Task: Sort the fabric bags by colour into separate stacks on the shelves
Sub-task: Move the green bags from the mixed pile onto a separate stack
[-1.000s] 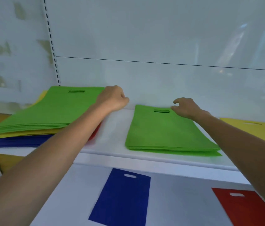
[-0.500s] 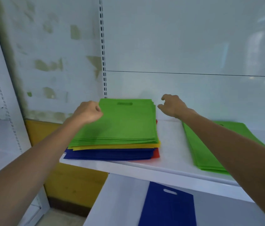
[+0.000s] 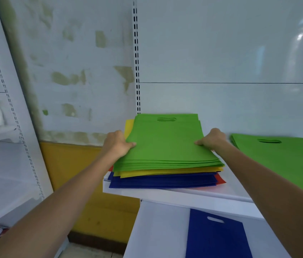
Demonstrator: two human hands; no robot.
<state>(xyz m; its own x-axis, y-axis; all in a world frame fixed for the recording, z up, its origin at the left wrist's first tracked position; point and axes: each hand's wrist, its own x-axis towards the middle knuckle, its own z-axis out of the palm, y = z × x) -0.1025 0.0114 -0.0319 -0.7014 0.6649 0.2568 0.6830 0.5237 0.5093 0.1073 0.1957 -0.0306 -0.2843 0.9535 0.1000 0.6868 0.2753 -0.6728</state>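
A mixed pile of fabric bags sits at the left end of the white upper shelf [image 3: 184, 194]: several green bags [image 3: 165, 144] on top, yellow bags [image 3: 165, 172] under them, then blue bags [image 3: 161, 181] and a red bag [image 3: 219, 180] at the bottom. My left hand [image 3: 118, 143] grips the left edge of the green bags, thumb on top. My right hand [image 3: 211, 139] grips their right edge the same way. A separate stack of green bags [image 3: 281, 155] lies further right on the same shelf. A single blue bag [image 3: 215, 237] lies on the lower shelf.
A slotted upright [image 3: 136, 58] stands behind the pile against the white back panel. At the left is another white shelving unit [image 3: 7, 135] with pale packets on it. A yellow wall band [image 3: 83, 175] and the floor lie between the two units.
Both hands have come down onto the mixed pile and closed on the side edges of the green bags. The view has swung left and nearer to the pile.
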